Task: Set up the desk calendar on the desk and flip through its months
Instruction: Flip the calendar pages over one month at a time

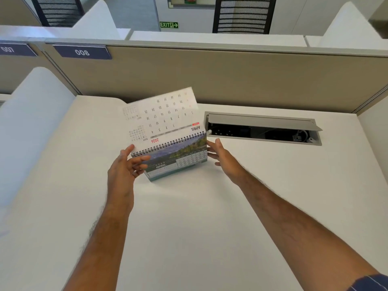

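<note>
A spiral-bound desk calendar [180,158] stands upright on the white desk [189,217], its front page showing a landscape photo and "APRIL". One white page [163,116] is swung up over the spiral, blurred, its upside-down print reading "APRIL 2026". My left hand [126,166] is at the calendar's left end, fingers spread and touching the front near the spiral. My right hand [222,158] is beside the calendar's right edge, fingers apart, with the fingertips at or just off the card; I cannot tell whether it touches.
An open cable tray [262,129] with a raised grey lid is set into the desk right of the calendar. A beige partition [210,76] labelled 008 runs behind. A white side divider [31,122] stands at the left.
</note>
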Demonstrator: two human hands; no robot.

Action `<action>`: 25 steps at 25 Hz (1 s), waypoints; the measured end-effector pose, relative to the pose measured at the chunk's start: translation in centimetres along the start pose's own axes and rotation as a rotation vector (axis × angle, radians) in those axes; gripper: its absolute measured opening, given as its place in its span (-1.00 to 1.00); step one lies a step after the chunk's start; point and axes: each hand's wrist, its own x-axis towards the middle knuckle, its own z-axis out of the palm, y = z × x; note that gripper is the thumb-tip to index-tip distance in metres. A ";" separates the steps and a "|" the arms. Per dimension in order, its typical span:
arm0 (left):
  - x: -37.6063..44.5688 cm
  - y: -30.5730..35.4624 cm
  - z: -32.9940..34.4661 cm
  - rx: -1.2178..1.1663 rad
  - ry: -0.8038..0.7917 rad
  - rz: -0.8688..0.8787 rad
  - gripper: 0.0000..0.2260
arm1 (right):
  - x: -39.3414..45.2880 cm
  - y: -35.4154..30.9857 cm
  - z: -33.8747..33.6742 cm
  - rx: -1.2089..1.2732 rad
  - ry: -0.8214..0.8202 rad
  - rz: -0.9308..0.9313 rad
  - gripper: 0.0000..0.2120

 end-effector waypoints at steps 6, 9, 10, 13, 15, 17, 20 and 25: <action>-0.8 -3.5 -0.3 0.134 0.302 -0.010 -0.74 | 0.0 0.2 0.1 0.000 0.004 -0.007 -0.43; -1.8 -5.6 0.2 0.232 0.180 -0.203 -0.53 | -0.1 0.2 0.2 0.002 0.009 -0.001 -0.42; -2.2 -6.1 0.4 0.244 0.136 -0.226 -0.51 | -0.1 0.2 0.2 0.004 0.010 0.002 -0.42; -3.0 -6.9 1.0 0.244 0.092 -0.224 -0.50 | -0.1 0.2 0.2 -0.002 0.008 -0.003 -0.43; -3.2 -7.0 1.0 0.255 0.132 -0.234 -0.51 | -0.1 0.2 0.1 -0.006 0.006 -0.007 -0.43; -3.4 -7.0 0.9 0.327 0.210 -0.217 -0.59 | -0.1 0.3 0.1 -0.007 0.002 -0.009 -0.43; -3.3 -7.2 0.6 0.389 0.305 -0.143 -0.79 | -0.1 0.4 0.1 -0.011 0.000 -0.012 -0.44; -3.2 -7.0 -0.1 0.369 0.272 -0.096 -0.89 | 0.1 0.5 0.1 -0.018 0.000 -0.015 -0.43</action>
